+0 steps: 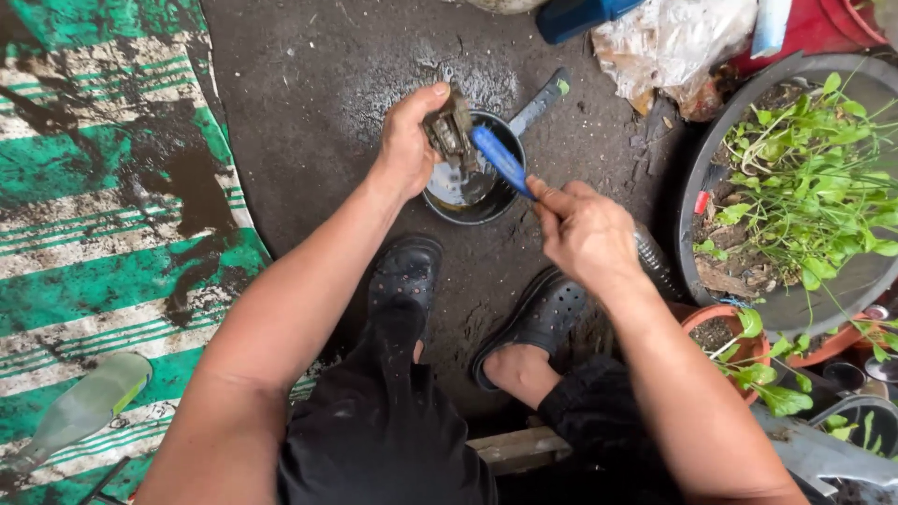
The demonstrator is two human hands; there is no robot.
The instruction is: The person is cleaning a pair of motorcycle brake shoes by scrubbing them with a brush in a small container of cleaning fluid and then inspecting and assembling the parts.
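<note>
Looking down from the head camera, nearest are the person's knees in dark trousers and two feet in black perforated clogs (404, 281) planted on dark, wet ground (309, 112), with a wooden plank (519, 447) just behind the heels. At the lower left a pale green bottle (84, 407) lies on a green-and-white striped mat (103, 187) smeared with mud. Past the clogs both forearms reach forward. The right hand (585, 234) is curled shut around the handle of a blue brush (500, 161), thumb pressed along the top, and the brush head slants up to the left until it touches a grimy metal part (449, 131). The left hand (409, 140) pinches that part between thumb and bent fingers, holding it just above a small dark pan (472, 192) that sits on the ground between the hands; the pan holds a little murky liquid and its long handle points up to the right. A clear plastic bottle (655, 262) lies on the ground just under the right wrist. To the right stand a terracotta pot (716, 323) and a wide grey planter (739, 112) with leafy green plants. Farthest off, at the top edge, lie a crumpled plastic bag (669, 42) and a blue object (580, 17), only partly in view.
</note>
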